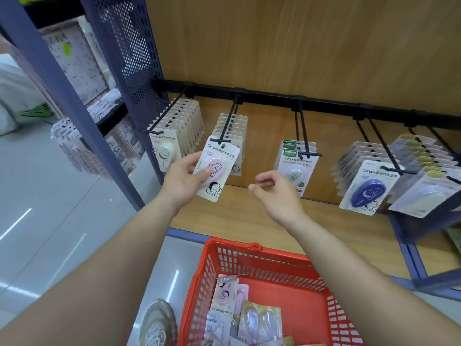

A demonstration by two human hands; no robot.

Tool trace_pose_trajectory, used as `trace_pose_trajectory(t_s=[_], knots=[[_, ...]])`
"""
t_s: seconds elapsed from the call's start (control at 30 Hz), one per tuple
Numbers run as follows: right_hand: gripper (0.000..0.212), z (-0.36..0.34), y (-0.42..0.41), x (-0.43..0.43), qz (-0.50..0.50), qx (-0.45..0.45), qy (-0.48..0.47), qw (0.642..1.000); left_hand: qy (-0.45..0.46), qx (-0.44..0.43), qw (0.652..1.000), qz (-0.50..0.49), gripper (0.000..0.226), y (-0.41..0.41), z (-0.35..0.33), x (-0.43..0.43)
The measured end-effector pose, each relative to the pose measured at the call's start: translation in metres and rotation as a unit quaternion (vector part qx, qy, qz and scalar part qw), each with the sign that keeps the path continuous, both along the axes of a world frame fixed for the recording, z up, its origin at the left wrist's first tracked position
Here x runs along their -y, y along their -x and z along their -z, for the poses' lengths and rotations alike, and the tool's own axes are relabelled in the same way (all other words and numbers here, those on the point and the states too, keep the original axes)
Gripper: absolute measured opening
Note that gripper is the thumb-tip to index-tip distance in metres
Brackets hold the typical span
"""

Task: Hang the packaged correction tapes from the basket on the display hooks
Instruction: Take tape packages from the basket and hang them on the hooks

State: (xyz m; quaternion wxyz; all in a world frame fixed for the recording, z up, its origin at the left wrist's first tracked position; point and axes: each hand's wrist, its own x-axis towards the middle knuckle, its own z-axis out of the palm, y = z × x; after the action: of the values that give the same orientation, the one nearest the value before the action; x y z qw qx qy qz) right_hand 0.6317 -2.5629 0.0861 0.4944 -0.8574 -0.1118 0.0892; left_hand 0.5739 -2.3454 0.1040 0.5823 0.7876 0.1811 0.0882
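Left hand [183, 179] pinches the pack [220, 158] by its side at the hook [220, 140] tip, right hand [275, 193] relaxed and empty; the pack is probably light, its card stiff, best held low, clear of the hole.

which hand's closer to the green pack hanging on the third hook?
Right. The right hand sits at the lower-left edge of the green pack, loosely curled and holding nothing. The left hand is farther left, gripping the pink pack.

Wood-panelled shelving [299, 46] with blue perforated upright [124, 46] above glossy grey floor [50, 208].
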Motion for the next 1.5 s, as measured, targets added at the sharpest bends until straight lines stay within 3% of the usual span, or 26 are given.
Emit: trace_pose_trajectory(t_s=[0.17, 0.33, 0.37, 0.43, 0.47, 0.53, 0.67, 0.83, 1.03, 1.2, 1.4, 1.5], knots=[[0.018, 0.005, 0.007, 0.005, -0.011, -0.015, -0.004, 1.000, -0.040, 0.002, 0.999, -0.027, 0.039, -0.017, 0.003, 0.015], [0.018, 0.010, 0.024, 0.027, -0.010, -0.028, -0.002, 1.000, -0.062, -0.011, 0.995, -0.076, 0.022, -0.044, 0.011, 0.023], [0.019, 0.011, 0.028, 0.033, -0.010, -0.029, 0.001, 1.000, -0.078, -0.028, 0.993, -0.083, 0.024, -0.046, 0.012, 0.025], [0.019, 0.014, 0.036, 0.044, -0.014, -0.027, 0.020, 0.999, -0.102, -0.075, 0.989, -0.076, 0.059, -0.045, 0.012, 0.029], [0.019, 0.016, 0.040, 0.050, -0.016, -0.028, 0.032, 0.999, -0.111, -0.097, 0.987, -0.068, 0.076, -0.041, 0.012, 0.032], [0.018, 0.022, 0.047, 0.061, -0.021, -0.027, 0.053, 0.998, -0.137, -0.120, 0.982, -0.046, 0.085, -0.025, 0.009, 0.037], [0.018, 0.044, 0.060, 0.084, -0.031, -0.035, 0.086, 0.995, -0.231, -0.145, 0.962, 0.020, 0.073, 0.029, 0.025, 0.056], [0.020, 0.097, 0.079, 0.124, -0.027, -0.084, 0.140, 0.986, -0.327, -0.242, 0.895, 0.183, 0.067, 0.107, 0.083, 0.085], [0.039, 0.186, 0.107, 0.157, -0.067, -0.215, 0.222, 0.949, -0.233, -0.318, 0.904, 0.164, 0.056, 0.157, 0.177, 0.116], [0.046, 0.262, 0.120, 0.161, -0.085, -0.284, 0.211, 0.932, -0.201, -0.367, 0.891, 0.176, 0.062, 0.156, 0.245, 0.135], [0.059, 0.322, 0.117, 0.152, -0.127, -0.247, 0.243, 0.929, -0.183, -0.385, 0.888, 0.170, 0.056, 0.138, 0.294, 0.149], [0.078, 0.332, 0.113, 0.151, -0.153, -0.248, 0.263, 0.920, -0.197, -0.390, 0.884, 0.166, 0.057, 0.129, 0.307, 0.155]])
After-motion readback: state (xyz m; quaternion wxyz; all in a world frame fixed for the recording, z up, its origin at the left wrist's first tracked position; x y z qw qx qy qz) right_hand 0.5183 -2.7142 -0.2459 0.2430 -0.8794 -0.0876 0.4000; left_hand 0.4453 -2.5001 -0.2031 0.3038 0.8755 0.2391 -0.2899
